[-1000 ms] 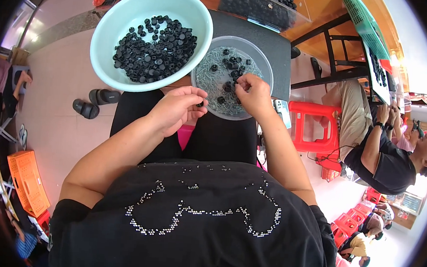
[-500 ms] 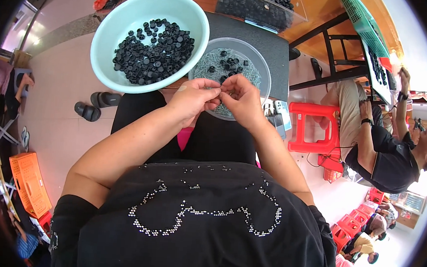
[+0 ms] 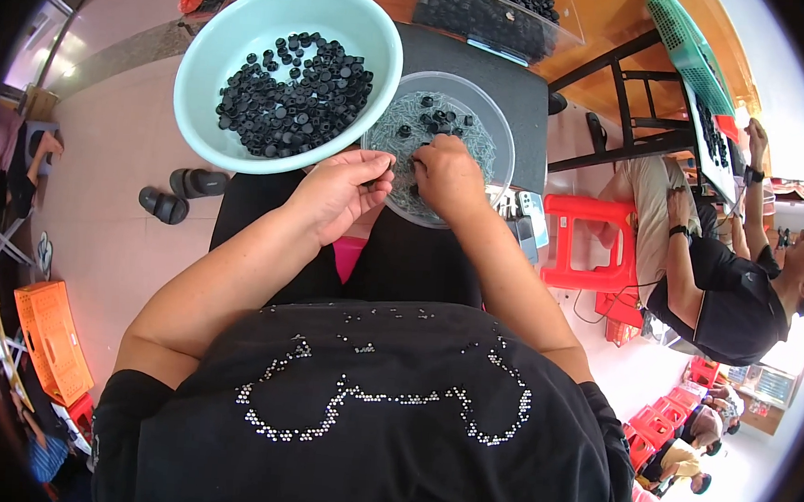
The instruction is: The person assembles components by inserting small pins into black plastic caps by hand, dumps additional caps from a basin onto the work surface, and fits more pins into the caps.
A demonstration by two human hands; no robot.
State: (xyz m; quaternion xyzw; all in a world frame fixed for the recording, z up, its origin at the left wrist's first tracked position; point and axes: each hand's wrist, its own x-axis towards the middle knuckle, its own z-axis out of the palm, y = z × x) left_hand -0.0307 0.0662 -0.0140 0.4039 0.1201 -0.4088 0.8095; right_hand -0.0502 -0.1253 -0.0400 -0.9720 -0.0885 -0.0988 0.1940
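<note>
My left hand (image 3: 343, 192) is closed in a pinch between the teal basin and the clear tub. A small dark bit shows at its fingers, too hidden to name. My right hand (image 3: 454, 182) reaches down into the round clear tub (image 3: 509, 156), its fingers curled together low over the contents. What its fingertips hold, if anything, is hidden. Many thin, clear, pin-like pieces (image 3: 391, 122) fill the tub. Several small black caps (image 3: 440, 122) lie on top of them, just beyond my right hand. The large teal basin (image 3: 191, 82) at the left holds a heap of similar black caps (image 3: 291, 102).
A clear box (image 3: 490, 22) of black pieces stands behind the tub, on the table. Phones (image 3: 533, 218) lie right of the tub. Further right are a red stool (image 3: 589, 279) and a seated person (image 3: 722, 289). Black slippers (image 3: 164, 205) and an orange crate (image 3: 56, 340) are at the left.
My hands were together over the tub's near edge. Now they are apart: the left has drawn a little left, and the right has dipped into the tub among the pieces.
</note>
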